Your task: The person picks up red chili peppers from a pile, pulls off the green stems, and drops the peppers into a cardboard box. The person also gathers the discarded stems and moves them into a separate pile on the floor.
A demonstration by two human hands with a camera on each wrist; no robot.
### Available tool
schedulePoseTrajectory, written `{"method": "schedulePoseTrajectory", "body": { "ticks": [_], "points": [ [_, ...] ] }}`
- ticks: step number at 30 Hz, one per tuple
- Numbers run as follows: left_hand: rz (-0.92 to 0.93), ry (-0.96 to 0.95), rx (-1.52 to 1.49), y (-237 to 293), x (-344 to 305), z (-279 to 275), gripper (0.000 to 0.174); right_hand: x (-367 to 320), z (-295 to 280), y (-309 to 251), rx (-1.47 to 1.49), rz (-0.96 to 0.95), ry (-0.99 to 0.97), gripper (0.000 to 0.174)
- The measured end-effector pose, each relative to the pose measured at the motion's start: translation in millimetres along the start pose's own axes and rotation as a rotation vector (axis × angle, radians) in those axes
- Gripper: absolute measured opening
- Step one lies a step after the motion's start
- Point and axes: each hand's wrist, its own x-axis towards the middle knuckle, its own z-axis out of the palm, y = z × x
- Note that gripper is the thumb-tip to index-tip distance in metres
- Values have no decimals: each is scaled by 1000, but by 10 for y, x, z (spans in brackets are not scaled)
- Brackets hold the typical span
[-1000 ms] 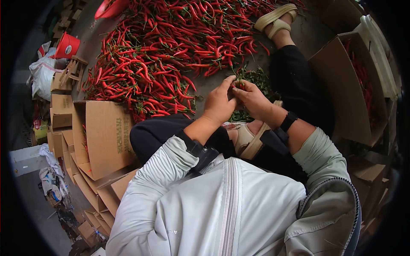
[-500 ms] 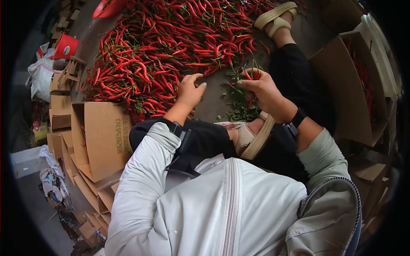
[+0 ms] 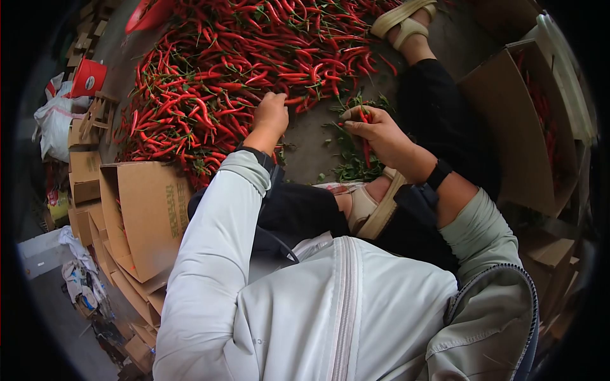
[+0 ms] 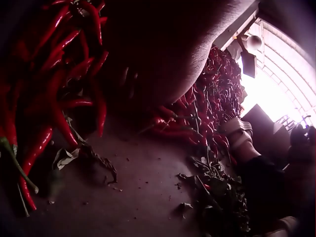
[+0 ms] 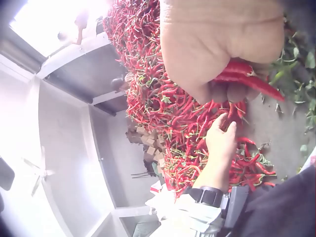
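Several red chili peppers (image 5: 254, 84) are held in my right hand (image 3: 384, 136), its fingers curled round them; one hangs below the palm in the head view. My left hand (image 3: 272, 117) reaches to the near edge of a large heap of red chilies (image 3: 216, 89). In the right wrist view its thumb and forefinger stand apart right at the heap. The left wrist view is dark, so most of that hand's fingers are hidden there. Beneath the right hand lies a small pile of green leaves and stems (image 3: 356, 166).
A cardboard box (image 3: 149, 219) stands at the left, and another box (image 3: 508, 120) with chilies inside at the right. Sandaled feet flank the leaf pile, one sandal (image 3: 381, 209) close to it. A red bucket (image 3: 89, 77) and a small wooden stool (image 3: 98, 117) stand farther left.
Both hands were together over the leaves; then the left hand parted and moved left to the heap, its fingers now lower at the chilies. The right hand keeps its chilies above the leaves.
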Motion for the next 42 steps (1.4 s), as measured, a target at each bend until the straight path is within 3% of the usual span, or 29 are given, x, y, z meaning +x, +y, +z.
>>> {"method": "schedulePoseTrajectory", "body": {
  "ticks": [4, 6, 11, 13, 16, 19, 21, 24, 28, 31, 37, 39, 42],
  "points": [
    [-99, -42, -11, -16, -153, -78, 26, 3, -2, 13, -5, -7, -9, 14],
    [-205, -128, -287, -15, -269, -126, 23, 22, -27, 37, -33, 11, 6, 16],
    [-37, -302, -723, 247, -767, 32, 27, -26, 11, -41, -223, -1, 1, 19],
    [-43, -329, -736, 555, -962, -122, 25, -31, 34, -38, -308, -30, 3, 20],
    [-32, -253, -790, 785, -1128, 40, 24, -41, 40, 4, -432, -135, -7, 21],
    [-17, -220, -705, 982, -1161, -28, 23, -161, 142, -89, -409, 4, 5, 25],
    [-52, -257, -645, 1023, -1137, -66, 24, -133, 154, 11, -241, -200, 101, 22],
    [-72, -208, -768, 1036, -1083, -94, 24, -92, 126, 36, -149, -242, 156, 24],
    [-67, -125, -716, 1135, -1068, -78, 22, -52, 95, 47, -197, -205, 156, 23],
    [-94, -102, -893, 1167, -1011, 24, 24, -32, 94, 70, -202, -255, 169, 23],
    [-254, -285, -1243, 1180, -1002, 27, 22, -87, 132, -30, -270, -211, 245, 19],
    [-259, -322, -1369, 1159, -1012, 14, 20, -44, 114, 29, -303, -291, 184, 17],
    [-210, -192, -1464, 1142, -1030, -26, 23, -60, 117, 34, -353, -288, 151, 16]
  ]
}}
